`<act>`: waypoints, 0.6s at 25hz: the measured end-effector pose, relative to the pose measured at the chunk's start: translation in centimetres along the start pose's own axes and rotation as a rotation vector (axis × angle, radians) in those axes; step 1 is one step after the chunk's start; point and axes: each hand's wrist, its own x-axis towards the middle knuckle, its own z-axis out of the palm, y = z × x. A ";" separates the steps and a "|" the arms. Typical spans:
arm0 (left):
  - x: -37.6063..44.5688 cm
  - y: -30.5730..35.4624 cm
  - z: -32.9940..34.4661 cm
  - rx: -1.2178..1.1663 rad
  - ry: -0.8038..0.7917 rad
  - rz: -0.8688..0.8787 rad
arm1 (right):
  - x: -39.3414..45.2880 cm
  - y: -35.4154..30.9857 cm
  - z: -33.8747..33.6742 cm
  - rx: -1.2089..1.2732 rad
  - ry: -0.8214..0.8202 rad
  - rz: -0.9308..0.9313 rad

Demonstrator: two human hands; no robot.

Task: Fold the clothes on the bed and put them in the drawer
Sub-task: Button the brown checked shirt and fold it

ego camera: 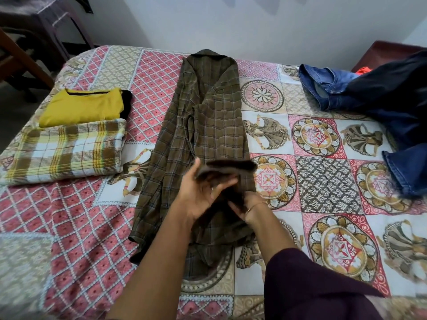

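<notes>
Head view, olive checked shirt (pixel 208 125) gripped at a lifted sleeve fold by left hand (pixel 198 192), pinched just beside by right hand (pixel 251 209), folded yellow top (pixel 83 107) well apart leftward.

No readable text, label or number — on cloth or wall.

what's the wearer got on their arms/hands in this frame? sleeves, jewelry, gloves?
No gloves. The left hand has a thin ring on one of its fingers, and the left forearm is bare. The right hand has a thin gold-toned bangle at the wrist and what looks like a ring. A dark maroon sleeve covers the right upper arm.
</notes>
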 end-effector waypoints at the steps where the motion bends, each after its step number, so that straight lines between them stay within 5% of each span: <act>1: 1.0 0.5 0.6 0.022 -0.004 0.030 | 0.8 0.6 0.1 -0.163 0.078 -0.106; 3: 2.5 1.0 1.5 0.293 0.036 0.141 | 1.6 1.5 0.2 -0.519 0.247 -0.452; 5: 3.6 0.3 0.7 0.872 0.206 0.456 | 1.9 1.3 0.5 -0.549 0.197 -0.671; 7: 4.4 -0.7 -1.3 1.484 0.462 0.870 | 2.6 1.2 0.8 -0.567 0.130 -0.662; 9: 5.1 -1.8 -3.0 1.814 0.444 0.820 | 3.2 1.2 0.6 -0.723 0.150 -0.585; 12: 5.3 -3.2 -4.7 1.899 0.344 0.459 | 3.7 1.4 0.2 -0.747 0.200 -0.579; 15: 3.4 -4.3 -4.9 1.627 0.659 0.572 | 3.1 1.9 -0.9 -0.778 0.207 -0.629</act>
